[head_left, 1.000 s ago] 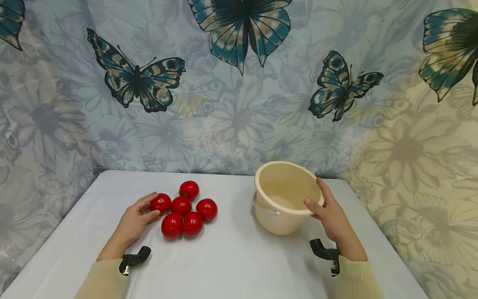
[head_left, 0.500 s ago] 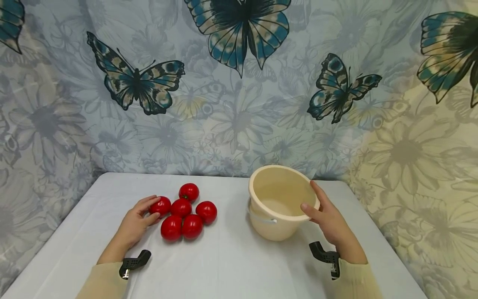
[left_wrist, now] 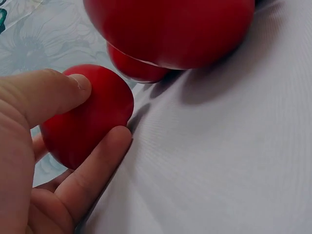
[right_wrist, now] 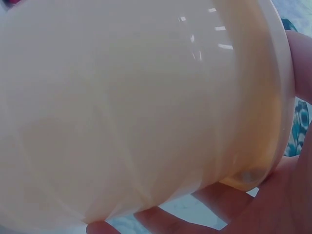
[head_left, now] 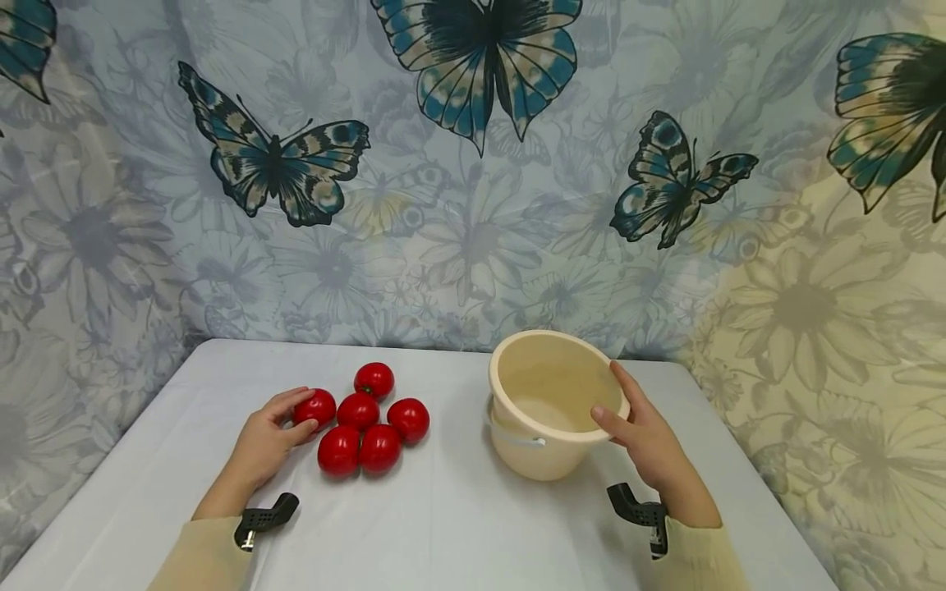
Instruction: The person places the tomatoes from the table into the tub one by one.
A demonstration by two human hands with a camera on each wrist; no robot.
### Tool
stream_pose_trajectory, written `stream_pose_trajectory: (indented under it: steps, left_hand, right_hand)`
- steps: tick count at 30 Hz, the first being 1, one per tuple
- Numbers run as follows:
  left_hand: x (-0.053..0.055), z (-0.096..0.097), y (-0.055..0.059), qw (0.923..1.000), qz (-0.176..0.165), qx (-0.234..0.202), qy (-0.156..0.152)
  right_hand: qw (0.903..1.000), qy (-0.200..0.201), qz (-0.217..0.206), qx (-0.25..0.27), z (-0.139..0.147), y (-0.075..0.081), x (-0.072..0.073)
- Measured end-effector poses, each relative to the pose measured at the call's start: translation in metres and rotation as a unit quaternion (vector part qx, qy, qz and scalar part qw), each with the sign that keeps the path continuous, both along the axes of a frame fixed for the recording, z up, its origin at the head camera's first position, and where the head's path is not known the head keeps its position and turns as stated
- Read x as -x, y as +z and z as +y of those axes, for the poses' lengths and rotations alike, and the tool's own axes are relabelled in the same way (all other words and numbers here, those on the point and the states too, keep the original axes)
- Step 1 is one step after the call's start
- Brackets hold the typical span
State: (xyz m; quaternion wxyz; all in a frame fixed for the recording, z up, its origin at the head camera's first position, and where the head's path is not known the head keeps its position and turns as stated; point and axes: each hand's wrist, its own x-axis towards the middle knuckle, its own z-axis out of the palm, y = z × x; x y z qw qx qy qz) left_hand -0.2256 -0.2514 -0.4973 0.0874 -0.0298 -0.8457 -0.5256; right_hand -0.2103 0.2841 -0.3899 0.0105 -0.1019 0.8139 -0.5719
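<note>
My left hand (head_left: 262, 443) holds the leftmost red tomato (head_left: 314, 409) between thumb and fingers; the left wrist view shows the thumb pressed on the near side of this tomato (left_wrist: 100, 114) and fingers along its lower side. Several more tomatoes (head_left: 358, 410) lie clustered just to its right on the white table. On the right, my right hand (head_left: 654, 439) grips the rim of a cream plastic bucket (head_left: 539, 455), thumb over the rim and fingers along the outside. The bucket tilts a little, its mouth facing up and toward me. In the right wrist view, the bucket's wall (right_wrist: 112, 112) fills most of the picture.
A white cloth covers the table (head_left: 443, 525). The bucket's pale handle (head_left: 517, 439) hangs down on its left side. Behind the table hangs a fabric backdrop (head_left: 473, 246) printed with butterflies and flowers. A black wrist mount (head_left: 268, 519) sits on each sleeve.
The bucket, with my right hand on its rim, has shifted slightly left and toward me. My left hand stays at the same tomato, nearly still.
</note>
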Motion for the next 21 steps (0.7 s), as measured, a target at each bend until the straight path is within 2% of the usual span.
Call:
stream_pose_trajectory:
  steps: [4, 6, 9, 12, 17, 21]
  left_hand:
    - [-0.003, -0.001, 0.001, 0.9997, -0.003, -0.025, 0.002]
    - [-0.004, -0.001, 0.003, 0.9973, -0.013, -0.073, -0.005]
    - [-0.007, -0.002, 0.007, 0.9885, -0.028, -0.149, -0.003]
    - [-0.009, -0.004, 0.012, 0.9745, -0.036, -0.222, 0.008]
    - [-0.011, -0.005, 0.017, 0.9612, -0.039, -0.272, 0.017]
    - [-0.011, -0.007, 0.02, 0.9651, -0.046, -0.257, 0.023]
  right_hand:
    - [1.0, 0.0, 0.006, -0.002, 0.0, -0.001, 0.0]
    - [1.0, -0.001, 0.006, -0.002, 0.001, -0.001, 0.0]
    - [1.0, -0.002, 0.003, -0.002, 0.001, -0.001, -0.001]
    - [1.0, -0.005, 0.005, -0.007, 0.001, -0.001, -0.002]
    - [0.9993, -0.003, 0.03, -0.023, 0.002, -0.003, 0.0]
    - [0.9968, -0.004, 0.064, -0.049, 0.004, -0.005, 0.002]
